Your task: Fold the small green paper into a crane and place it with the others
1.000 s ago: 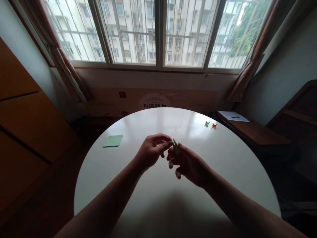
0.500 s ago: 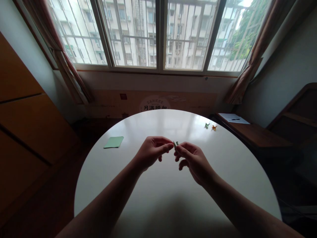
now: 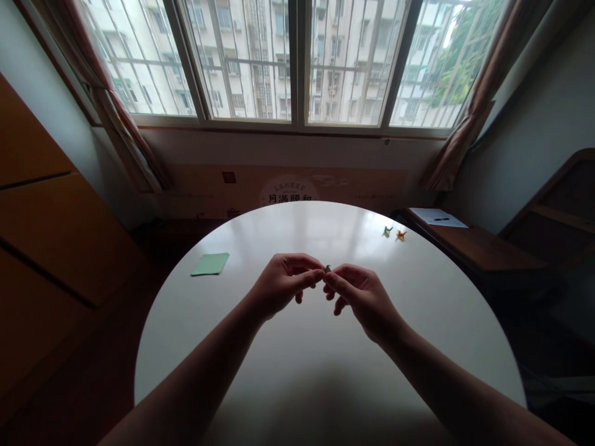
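Between my fingertips is a small folded piece of green paper (image 3: 328,268), mostly hidden by the fingers. My left hand (image 3: 288,282) pinches it from the left with thumb and forefinger. From the other side my right hand (image 3: 356,291) grips it the same way, its lower fingers curled below. The two hands meet above the middle of the white round table (image 3: 279,384). Near the far right edge stand a green folded paper bird (image 3: 387,231) and an orange one (image 3: 401,235).
A stack of green square paper (image 3: 210,264) lies on the table's left side. Beyond the right edge, a brown wooden surface (image 3: 465,248) carries a white sheet (image 3: 432,217) with a dark pen (image 3: 441,218) on it. Barred windows and curtains are behind the table.
My fingertips have come together, and less of the green folded paper shows than before. The whole view has shifted slightly.
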Action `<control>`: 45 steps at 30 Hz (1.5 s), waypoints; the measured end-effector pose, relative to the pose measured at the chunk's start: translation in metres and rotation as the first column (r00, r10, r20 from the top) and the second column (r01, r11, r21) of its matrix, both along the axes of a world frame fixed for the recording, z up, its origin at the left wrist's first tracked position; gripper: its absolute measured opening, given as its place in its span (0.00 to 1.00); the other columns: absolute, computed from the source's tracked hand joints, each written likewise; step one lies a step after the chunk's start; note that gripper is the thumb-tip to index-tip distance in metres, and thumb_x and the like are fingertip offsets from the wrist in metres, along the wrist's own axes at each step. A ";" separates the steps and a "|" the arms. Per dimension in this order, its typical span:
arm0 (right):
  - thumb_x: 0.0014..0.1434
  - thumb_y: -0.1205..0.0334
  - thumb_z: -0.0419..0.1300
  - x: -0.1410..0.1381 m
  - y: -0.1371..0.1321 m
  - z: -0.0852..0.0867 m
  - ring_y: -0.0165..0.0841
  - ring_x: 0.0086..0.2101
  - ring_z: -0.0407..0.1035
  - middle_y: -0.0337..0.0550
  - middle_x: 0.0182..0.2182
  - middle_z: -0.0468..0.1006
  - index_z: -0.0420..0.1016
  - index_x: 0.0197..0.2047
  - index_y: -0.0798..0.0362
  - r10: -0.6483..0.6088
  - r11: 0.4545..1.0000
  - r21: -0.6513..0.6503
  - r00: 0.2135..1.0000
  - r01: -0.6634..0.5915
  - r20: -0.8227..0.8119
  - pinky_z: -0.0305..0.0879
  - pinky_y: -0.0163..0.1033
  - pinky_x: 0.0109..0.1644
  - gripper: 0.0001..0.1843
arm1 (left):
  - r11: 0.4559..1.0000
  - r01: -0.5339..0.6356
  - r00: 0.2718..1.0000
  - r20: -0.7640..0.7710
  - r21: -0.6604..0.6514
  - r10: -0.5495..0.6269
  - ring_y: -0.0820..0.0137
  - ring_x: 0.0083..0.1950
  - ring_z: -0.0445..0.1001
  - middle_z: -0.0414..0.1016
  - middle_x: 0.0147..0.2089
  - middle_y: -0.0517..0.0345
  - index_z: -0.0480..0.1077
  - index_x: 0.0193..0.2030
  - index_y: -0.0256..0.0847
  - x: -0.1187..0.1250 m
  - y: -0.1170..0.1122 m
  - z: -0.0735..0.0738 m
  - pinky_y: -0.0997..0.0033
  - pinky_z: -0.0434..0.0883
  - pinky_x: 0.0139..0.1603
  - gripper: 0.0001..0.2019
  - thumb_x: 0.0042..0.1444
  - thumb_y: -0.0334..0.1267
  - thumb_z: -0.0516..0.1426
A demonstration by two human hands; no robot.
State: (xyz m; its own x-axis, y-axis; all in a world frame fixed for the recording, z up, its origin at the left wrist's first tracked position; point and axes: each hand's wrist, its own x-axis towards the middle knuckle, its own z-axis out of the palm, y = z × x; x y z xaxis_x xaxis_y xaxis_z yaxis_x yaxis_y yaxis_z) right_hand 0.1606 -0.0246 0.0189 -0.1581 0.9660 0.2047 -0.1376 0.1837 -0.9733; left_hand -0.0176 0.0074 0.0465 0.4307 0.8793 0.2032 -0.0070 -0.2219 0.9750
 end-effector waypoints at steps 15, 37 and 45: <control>0.54 0.51 0.71 -0.001 0.001 -0.005 0.34 0.30 0.72 0.42 0.29 0.78 0.80 0.35 0.52 -0.004 0.998 0.067 1.000 0.005 -0.014 0.69 0.34 0.24 0.13 | 0.998 -0.057 0.998 -0.017 0.014 0.057 0.74 0.25 0.69 0.77 0.29 0.54 0.78 0.30 0.35 0.003 -0.002 0.000 0.79 0.64 0.18 0.11 0.50 0.42 0.67; 0.56 0.55 0.67 0.001 0.003 -0.010 0.33 0.29 0.71 0.41 0.28 0.76 0.79 0.35 0.54 -0.013 0.997 0.081 0.999 0.010 0.041 0.70 0.34 0.24 0.11 | 0.986 -0.121 0.980 -0.145 0.116 0.138 0.71 0.27 0.73 0.77 0.29 0.54 0.76 0.33 0.33 0.009 -0.008 0.000 0.80 0.66 0.16 0.10 0.53 0.40 0.63; 0.51 0.61 0.66 0.003 0.003 -0.002 0.31 0.26 0.70 0.40 0.24 0.76 0.79 0.32 0.55 0.038 0.999 -0.023 0.999 -0.038 -0.016 0.67 0.32 0.24 0.07 | 0.995 -0.103 0.992 -0.073 0.004 0.103 0.73 0.28 0.71 0.74 0.26 0.57 0.76 0.33 0.34 0.008 -0.007 -0.002 0.81 0.66 0.17 0.11 0.53 0.42 0.64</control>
